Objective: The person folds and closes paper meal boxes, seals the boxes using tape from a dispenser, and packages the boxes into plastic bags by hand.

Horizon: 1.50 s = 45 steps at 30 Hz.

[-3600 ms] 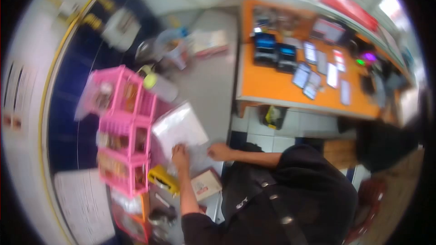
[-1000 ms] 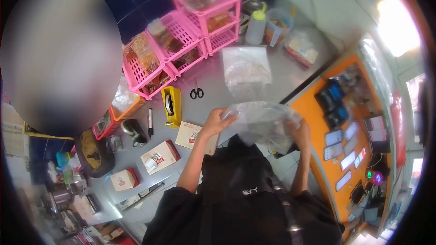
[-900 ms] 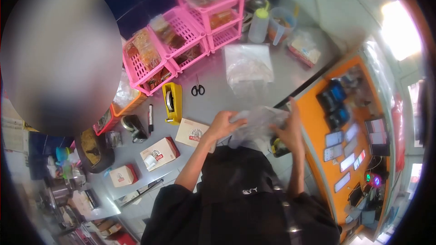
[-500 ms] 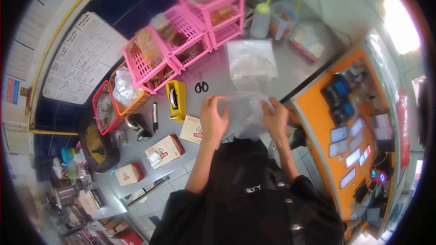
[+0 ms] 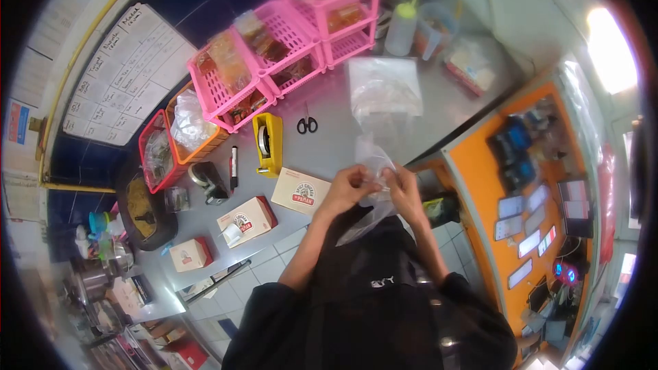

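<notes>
A clear plastic bag [image 5: 371, 218] is held between both hands in front of my apron. My left hand [image 5: 348, 190] pinches it from the left, fingertips together. From the right, my right hand [image 5: 403, 195] grips the same bag, its thumb and fingers close to the left fingertips. Part of the bag hangs below the hands over the black clothing. Beyond them a stack of clear plastic bags [image 5: 385, 89] lies on the metal counter [image 5: 329, 154]. Left of my left hand is a flat printed box [image 5: 301, 190].
Black scissors [image 5: 307, 124], a yellow tape dispenser [image 5: 267, 144] and a marker [image 5: 234, 168] lie left on the counter. Pink baskets [image 5: 288, 34] with packets stand behind. Two boxes [image 5: 245, 221] sit nearer left. On the right, an orange table [image 5: 480, 157] carries several phones.
My hands have come together from a spread position, gathering the plastic bag between them. The bag is now narrow and bunched. The view has shifted slightly.
</notes>
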Motion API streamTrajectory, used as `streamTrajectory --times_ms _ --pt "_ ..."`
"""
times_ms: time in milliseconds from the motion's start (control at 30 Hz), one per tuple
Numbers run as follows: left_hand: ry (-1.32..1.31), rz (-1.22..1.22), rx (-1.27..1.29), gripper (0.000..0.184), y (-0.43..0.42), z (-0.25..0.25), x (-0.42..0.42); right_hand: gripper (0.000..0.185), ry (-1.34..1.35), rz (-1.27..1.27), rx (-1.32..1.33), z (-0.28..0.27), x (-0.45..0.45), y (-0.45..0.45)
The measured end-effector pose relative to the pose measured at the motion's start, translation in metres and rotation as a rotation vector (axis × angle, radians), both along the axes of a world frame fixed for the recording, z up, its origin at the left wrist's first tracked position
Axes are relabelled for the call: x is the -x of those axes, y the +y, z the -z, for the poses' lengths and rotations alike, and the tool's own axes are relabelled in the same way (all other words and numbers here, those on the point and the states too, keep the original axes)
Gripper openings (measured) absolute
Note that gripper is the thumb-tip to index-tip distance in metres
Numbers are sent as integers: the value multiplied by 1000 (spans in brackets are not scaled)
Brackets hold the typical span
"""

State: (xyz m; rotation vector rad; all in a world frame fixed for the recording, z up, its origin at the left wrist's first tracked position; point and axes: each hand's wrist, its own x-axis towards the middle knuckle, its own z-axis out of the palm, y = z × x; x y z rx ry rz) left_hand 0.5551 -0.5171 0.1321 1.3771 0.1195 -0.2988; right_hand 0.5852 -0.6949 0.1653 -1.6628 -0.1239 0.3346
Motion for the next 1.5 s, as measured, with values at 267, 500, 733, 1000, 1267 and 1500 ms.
streamTrajectory --times_ms 267,500,733,1000,1267,1500 --pt "-27 -198 -142 13 17 -12 -16 19 -112 109 235 -20 -39 -49" --pt "-52 9 -224 15 -3 7 -31 21 -776 316 575 -3 -62 -11" --pt "291 -150 362 34 -13 -27 -14 21 277 -25 -200 14 8 24" --pt "-296 -246 -353 39 23 20 24 18 -79 404 48 33 -21 -46" --pt "-393 -510 -515 25 -15 -6 9 29 145 178 -247 72 3 4" --pt "-509 -630 -732 34 50 -50 48 61 -443 384 809 106 -13 -99"
